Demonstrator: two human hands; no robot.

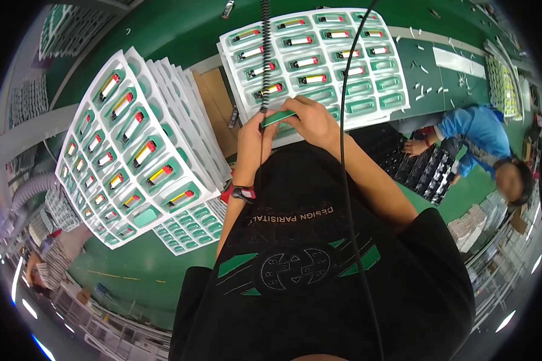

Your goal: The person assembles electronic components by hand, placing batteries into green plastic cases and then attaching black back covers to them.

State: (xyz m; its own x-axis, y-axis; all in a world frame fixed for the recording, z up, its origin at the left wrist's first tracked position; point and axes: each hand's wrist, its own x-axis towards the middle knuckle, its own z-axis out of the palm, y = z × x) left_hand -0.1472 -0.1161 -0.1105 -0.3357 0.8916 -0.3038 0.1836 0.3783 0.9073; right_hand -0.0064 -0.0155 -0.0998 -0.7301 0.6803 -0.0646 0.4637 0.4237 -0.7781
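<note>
My left hand [256,139] and my right hand [314,122] meet at the near edge of a white tray. Between them they pinch a small flat green piece [278,118], its ends partly covered by fingers. The white tray [231,67] in front has rows of green pockets. Its far and middle rows hold small battery packs [305,62] with red ends and white or yellow bodies. The pockets nearest me and at the right [361,107] hold no packs. A dark band circles my left wrist.
A tilted stack of similar trays [173,141], many pockets filled, stands at the left. A coiled cord [266,51] and a black cable [344,90] hang across the view. At right, a co-worker in blue [479,129] reaches over black trays [430,174]. White scraps litter the green bench.
</note>
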